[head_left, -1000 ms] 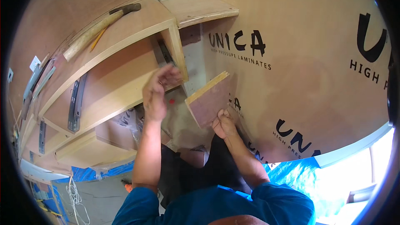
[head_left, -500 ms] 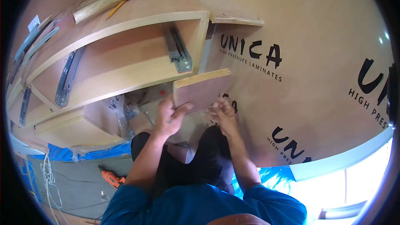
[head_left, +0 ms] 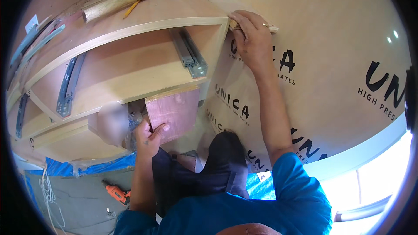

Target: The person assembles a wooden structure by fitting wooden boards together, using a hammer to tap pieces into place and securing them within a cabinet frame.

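My left hand (head_left: 149,137) grips a square plywood piece (head_left: 175,112) by its lower left edge, thumb on the pinkish face and fingers behind. The piece tilts just below the front rail of the cabinet (head_left: 213,19). My right hand (head_left: 252,35), with a ring on one finger, reaches up to the far right. Its fingers curl over the front edge of a small plywood ledge (head_left: 274,29) beside the cabinet's top corner. That hand hides most of the ledge's front edge.
On the cabinet top lie a hammer (head_left: 126,2) and a yellow pencil (head_left: 131,9). Metal drawer slides (head_left: 188,54) are fixed inside the openings. A large printed laminate sheet (head_left: 322,91) stands at the right. An orange power drill (head_left: 117,193) rests on the floor, lower left.
My right hand has left the plywood piece and moved up to the ledge. My left hand has brought the piece left and lower, turning its face more toward me.
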Motion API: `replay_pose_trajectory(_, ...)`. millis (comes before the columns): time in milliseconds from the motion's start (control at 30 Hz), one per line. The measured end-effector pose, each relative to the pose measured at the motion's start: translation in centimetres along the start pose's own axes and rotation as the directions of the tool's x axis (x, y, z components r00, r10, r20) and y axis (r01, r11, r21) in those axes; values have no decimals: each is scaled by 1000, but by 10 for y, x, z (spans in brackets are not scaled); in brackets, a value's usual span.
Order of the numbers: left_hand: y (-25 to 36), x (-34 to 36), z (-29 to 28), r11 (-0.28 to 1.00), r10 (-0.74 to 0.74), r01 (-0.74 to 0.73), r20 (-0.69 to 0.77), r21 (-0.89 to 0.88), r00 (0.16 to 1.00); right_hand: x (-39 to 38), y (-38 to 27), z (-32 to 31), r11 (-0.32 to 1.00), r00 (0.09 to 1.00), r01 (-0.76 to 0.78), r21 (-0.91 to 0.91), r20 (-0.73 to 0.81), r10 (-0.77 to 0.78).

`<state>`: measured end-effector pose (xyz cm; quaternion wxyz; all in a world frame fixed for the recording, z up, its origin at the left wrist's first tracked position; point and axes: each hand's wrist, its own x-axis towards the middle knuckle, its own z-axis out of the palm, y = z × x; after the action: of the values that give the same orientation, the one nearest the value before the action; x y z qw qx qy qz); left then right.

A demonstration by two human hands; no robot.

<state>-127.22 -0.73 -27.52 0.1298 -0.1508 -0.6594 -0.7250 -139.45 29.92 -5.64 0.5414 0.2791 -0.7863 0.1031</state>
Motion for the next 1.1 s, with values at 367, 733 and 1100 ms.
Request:
replay_pose_trajectory(367, -13, 1, -2, 999, -35, 37, 45, -26, 998, -1, -4, 10, 996, 995, 56, -71, -74, -61)
replay_pose_trajectory(733, -15, 14, 25, 994, 6, 3, 79, -106, 997, 0, 2, 5, 989, 993, 103, -108, -47, -109)
replay_pose_trajectory(1100, 21, 70, 88, 982, 117, -98, 108, -162, 987, -22, 11, -34, 986, 993, -118, 114, -15, 121)
